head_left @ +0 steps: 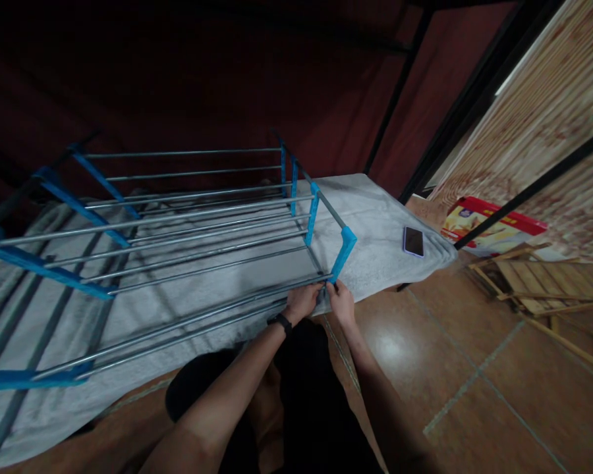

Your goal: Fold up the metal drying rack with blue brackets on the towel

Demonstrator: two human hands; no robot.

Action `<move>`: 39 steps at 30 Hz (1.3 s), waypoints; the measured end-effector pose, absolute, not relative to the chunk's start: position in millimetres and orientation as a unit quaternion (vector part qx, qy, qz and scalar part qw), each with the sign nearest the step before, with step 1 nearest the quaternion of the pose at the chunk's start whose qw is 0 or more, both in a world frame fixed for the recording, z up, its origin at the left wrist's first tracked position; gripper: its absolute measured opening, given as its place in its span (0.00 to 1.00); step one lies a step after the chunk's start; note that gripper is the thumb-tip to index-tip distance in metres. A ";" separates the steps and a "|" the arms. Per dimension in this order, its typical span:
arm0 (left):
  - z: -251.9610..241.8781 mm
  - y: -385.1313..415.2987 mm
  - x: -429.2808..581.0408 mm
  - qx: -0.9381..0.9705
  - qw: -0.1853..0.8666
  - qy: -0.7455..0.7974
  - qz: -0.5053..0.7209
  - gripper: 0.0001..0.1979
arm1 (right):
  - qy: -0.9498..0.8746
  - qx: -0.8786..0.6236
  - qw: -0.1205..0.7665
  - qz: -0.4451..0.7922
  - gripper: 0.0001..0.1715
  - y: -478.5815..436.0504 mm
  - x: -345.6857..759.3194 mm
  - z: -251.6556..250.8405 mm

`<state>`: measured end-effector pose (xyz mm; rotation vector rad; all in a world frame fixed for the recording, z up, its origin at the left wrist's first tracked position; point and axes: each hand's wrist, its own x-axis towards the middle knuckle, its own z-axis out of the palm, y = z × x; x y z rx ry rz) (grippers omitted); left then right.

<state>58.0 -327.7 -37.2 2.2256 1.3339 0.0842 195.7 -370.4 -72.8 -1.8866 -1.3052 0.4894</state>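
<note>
A rack [197, 250] of grey metal tubes with blue plastic connectors lies on a grey cloth. My left hand [304, 300], with a black band on its wrist, is closed around the right ends of the front tubes [247, 301]. Close beside it, my right hand [340, 301] is closed on the lower end of a blue connector [344, 253] at the rack's front right corner. The two hands' fingertips nearly meet there, and they hide the joint between tube and connector. At the left, a long blue connector [34, 378] holds the other ends of the front tubes.
The grey cloth [375, 210] covers a long raised surface, with a phone [414, 241] near its right end. Beyond it stand a red and yellow box [491, 224] and a folded wooden piece [548, 283] on the tiled floor [454, 368]. A dark pole [534, 187] slants across the right.
</note>
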 end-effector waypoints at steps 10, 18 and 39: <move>-41.8 -327.7 56.4 0.816 0.293 0.491 0.087 0.20 | -0.558 -0.728 0.356 0.178 0.23 -370.5 203.5 -65.5; -45.7 -330.3 52.7 0.820 0.294 0.480 0.101 0.19 | -0.563 -0.697 0.378 0.231 0.24 -371.3 211.0 -65.4; -49.6 -337.4 53.1 0.813 0.309 0.467 0.159 0.17 | -0.595 -0.669 0.357 0.267 0.24 -380.4 216.3 -68.1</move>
